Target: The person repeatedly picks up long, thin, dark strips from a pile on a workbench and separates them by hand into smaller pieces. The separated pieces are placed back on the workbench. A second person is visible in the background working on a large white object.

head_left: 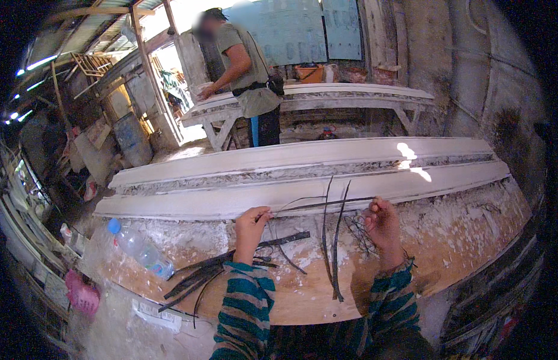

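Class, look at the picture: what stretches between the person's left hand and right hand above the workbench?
In the head view, a thin dark strip runs from the left hand to the right hand.

Plaster-crusted wooden workbench (471,240) carries long white moulding (303,180), plastic bottle (141,249), dark strips (231,267).

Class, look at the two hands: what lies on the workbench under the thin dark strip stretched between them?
Under the thin dark strip, loose dark strips lie on the plaster-crusted workbench. The right hand covers the strip's end.
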Demonstrator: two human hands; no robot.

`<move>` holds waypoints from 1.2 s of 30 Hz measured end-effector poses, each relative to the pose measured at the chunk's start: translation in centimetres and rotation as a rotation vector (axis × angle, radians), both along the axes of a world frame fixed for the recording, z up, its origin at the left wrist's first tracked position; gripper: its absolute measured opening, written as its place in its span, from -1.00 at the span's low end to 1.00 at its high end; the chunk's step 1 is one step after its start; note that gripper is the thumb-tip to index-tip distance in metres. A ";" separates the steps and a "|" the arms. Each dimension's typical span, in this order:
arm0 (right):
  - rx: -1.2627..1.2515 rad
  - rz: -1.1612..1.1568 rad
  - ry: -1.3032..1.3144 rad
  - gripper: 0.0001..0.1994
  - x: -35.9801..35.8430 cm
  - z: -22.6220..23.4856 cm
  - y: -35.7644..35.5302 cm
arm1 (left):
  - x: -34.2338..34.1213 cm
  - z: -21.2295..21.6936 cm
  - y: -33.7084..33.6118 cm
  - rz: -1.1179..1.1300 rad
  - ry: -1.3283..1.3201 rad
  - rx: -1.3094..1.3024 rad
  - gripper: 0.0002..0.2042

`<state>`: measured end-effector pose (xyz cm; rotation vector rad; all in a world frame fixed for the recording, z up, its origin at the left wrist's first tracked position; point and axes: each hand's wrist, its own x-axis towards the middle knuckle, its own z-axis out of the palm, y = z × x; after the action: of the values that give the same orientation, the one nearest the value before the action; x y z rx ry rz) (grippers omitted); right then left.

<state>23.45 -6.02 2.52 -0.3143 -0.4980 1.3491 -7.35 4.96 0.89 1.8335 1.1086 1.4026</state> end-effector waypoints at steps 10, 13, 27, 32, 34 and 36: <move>0.099 -0.135 0.143 -0.90 1.0 0.3 0.0 | 0.6 1.1 -1.1 -0.058 0.198 0.005 -0.86; 0.139 -0.111 0.182 -0.90 1.3 0.3 0.0 | 0.7 0.8 -1.2 -0.046 0.235 0.020 -0.86; 0.036 -0.294 0.114 -0.88 1.2 0.3 -0.1 | 1.2 1.0 -1.7 0.009 0.359 -0.045 -0.80; 0.077 -0.297 0.115 -0.86 1.1 0.3 -0.1 | 1.2 0.6 -1.5 0.020 0.411 0.001 -0.82; 0.104 -0.295 0.120 -0.85 1.1 0.2 -0.1 | 1.1 0.3 -1.2 -0.063 0.349 -0.006 -0.83; 0.158 -0.281 0.115 -0.85 1.3 0.2 0.0 | 1.0 0.1 -1.0 -0.123 0.339 0.029 -0.83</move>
<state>24.79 -6.06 2.68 -0.1687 -0.4431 1.0416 -6.32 3.93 0.97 2.1763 1.1172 1.0678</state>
